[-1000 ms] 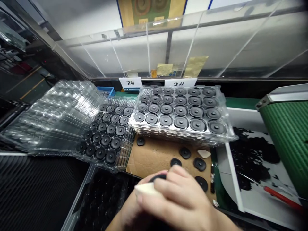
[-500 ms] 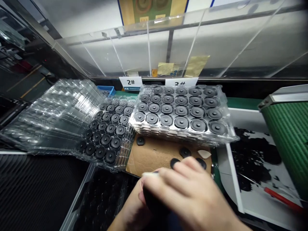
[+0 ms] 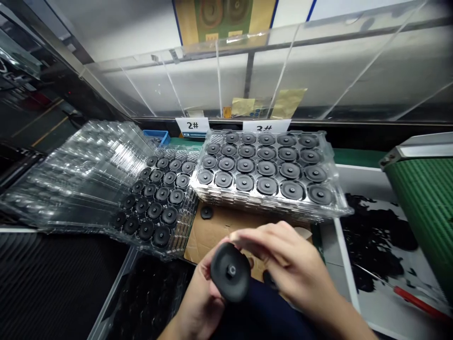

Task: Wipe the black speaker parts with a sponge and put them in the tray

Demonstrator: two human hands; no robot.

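Observation:
My left hand point(image 3: 200, 300) is closed around the side of a black round rubber part point(image 3: 230, 274), its dished face and small central hub turned toward me. My right hand point(image 3: 295, 264) reaches across from the right, its fingers bent together at the part's upper rim. What those fingertips pinch is hidden. Behind my hands lies a brown cardboard sheet point(image 3: 215, 231) with one loose black rubber part point(image 3: 206, 212) on its left side. Another dark part point(image 3: 269, 279) shows partly beneath my right hand, and a pale piece point(image 3: 303, 232) is mostly covered by it.
Stacked clear trays point(image 3: 271, 200) filled with black parts stand behind the cardboard. More filled trays point(image 3: 184, 222) and nested clear trays point(image 3: 71, 179) lie left. At right, a white bin point(image 3: 348, 264) holds black scraps and a red-handled tool point(image 3: 421, 302), beside a green ribbed belt point(image 3: 421, 198).
The rubber part has turned so its face shows toward me. My right hand has drawn back from over it, fingers now at its upper rim. The view has tilted slightly.

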